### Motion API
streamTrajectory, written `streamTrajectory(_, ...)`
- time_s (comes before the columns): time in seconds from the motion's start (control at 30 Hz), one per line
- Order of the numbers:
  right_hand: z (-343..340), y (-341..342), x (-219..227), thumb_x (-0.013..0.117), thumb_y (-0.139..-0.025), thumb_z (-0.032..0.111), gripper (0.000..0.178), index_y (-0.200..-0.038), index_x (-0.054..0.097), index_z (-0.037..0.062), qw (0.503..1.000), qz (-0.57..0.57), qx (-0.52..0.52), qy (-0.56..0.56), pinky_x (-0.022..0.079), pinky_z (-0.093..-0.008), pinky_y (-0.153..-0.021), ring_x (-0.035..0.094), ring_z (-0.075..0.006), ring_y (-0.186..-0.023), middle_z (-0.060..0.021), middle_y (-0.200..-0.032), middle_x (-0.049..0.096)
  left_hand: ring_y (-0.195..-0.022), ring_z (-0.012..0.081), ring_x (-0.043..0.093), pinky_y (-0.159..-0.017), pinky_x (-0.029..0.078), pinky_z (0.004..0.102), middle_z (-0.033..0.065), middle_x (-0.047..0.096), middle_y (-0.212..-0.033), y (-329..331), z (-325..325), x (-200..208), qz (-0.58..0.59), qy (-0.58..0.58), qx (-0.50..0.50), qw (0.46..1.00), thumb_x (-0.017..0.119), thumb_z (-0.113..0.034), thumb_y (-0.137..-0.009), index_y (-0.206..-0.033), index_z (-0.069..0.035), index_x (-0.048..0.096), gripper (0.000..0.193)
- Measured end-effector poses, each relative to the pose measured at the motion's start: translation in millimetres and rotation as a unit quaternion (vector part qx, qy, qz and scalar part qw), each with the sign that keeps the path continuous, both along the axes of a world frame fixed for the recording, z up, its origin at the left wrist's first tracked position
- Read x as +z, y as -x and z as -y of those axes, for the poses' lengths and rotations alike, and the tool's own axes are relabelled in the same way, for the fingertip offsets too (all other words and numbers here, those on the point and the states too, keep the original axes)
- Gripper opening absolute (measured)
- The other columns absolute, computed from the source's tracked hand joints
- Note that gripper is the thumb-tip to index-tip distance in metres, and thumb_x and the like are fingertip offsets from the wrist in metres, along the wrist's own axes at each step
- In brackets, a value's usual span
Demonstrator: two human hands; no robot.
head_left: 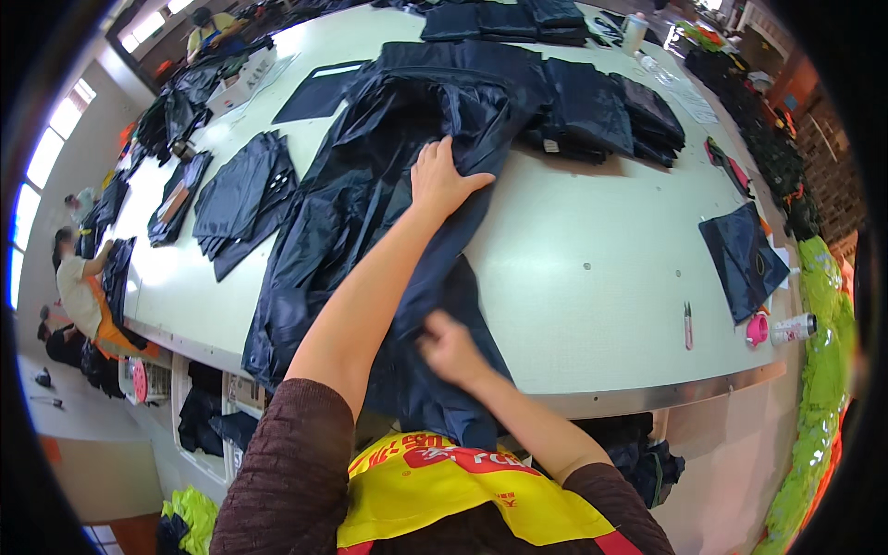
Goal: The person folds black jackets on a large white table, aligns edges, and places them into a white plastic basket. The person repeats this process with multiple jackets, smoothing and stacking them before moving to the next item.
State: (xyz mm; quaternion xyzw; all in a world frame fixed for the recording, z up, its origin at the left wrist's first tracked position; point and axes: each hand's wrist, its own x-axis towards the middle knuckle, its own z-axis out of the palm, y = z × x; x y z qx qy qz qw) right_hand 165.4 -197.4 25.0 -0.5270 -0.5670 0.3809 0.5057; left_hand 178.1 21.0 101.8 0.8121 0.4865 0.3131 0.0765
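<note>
While the left hand [442,180] rests on the glossy navy garment [324,250] with its fingers extended and thumb out, the right hand [451,350] sits nearer the wearer at its lower part, curled and blurred; whether that one grips the cloth, I cannot tell. The two hands are well apart. The garment lies rumpled along the middle of the pale tabletop [573,314], its near end reaching the edge by the wearer's yellow apron [407,495].

Clocked from the hands, folded navy garments [587,106] lie in piles at one o'clock, and a fanned stack of dark pieces [242,190] at ten. A flat dark panel [319,92] lies at eleven. Toward three are a folded navy piece [735,254], thread snips [688,328], a pink roll [758,330] and a dark-capped can [792,329] on its side. Beyond the tabletop, neon yellow-green fabric [821,370] hangs at four; a co-worker in an orange apron [116,333] is at nine.
</note>
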Motion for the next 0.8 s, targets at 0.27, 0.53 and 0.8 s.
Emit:
streamTrajectory(0.27,47,85,85,0.047,-0.088,0.015,0.024,-0.106,0.054,0.0002,0.777,0.072,0.617,-0.100,0.046,-0.0403,-0.085,0.057,-0.0348,-0.099,-0.0236,-0.102,0.058,-0.080,0.0360,0.060,-0.073,0.049,0.0433,0.0158,0.057,-0.100,136,115,-21,-0.266,0.198,-0.287,0.899,0.050,-0.004,-0.075,-0.131,-0.027,0.046,0.060)
streamTrajectory(0.53,-97,103,119,0.058,-0.082,0.026,0.026,-0.091,0.062,0.0019,0.838,0.216,0.479,-0.148,0.048,-0.0384,-0.072,0.061,-0.0342,-0.083,-0.0180,-0.087,0.063,-0.064,0.0227,0.059,-0.055,0.046,0.0311,0.0051,0.057,-0.095,313,231,124,-0.237,0.300,-0.424,0.821,0.059,-0.003,-0.065,-0.110,-0.027,0.065,0.051)
streamTrajectory(0.8,-133,156,9,0.049,-0.089,0.046,0.053,-0.112,0.058,-0.0012,0.654,0.280,0.647,0.275,0.041,-0.0380,-0.091,0.054,-0.0330,-0.106,-0.0172,-0.112,0.060,-0.050,0.0034,0.047,-0.043,0.035,0.0188,0.0017,0.064,-0.077,552,249,267,0.120,0.129,-0.712,0.680,0.061,-0.008,-0.084,-0.100,-0.011,0.069,0.018)
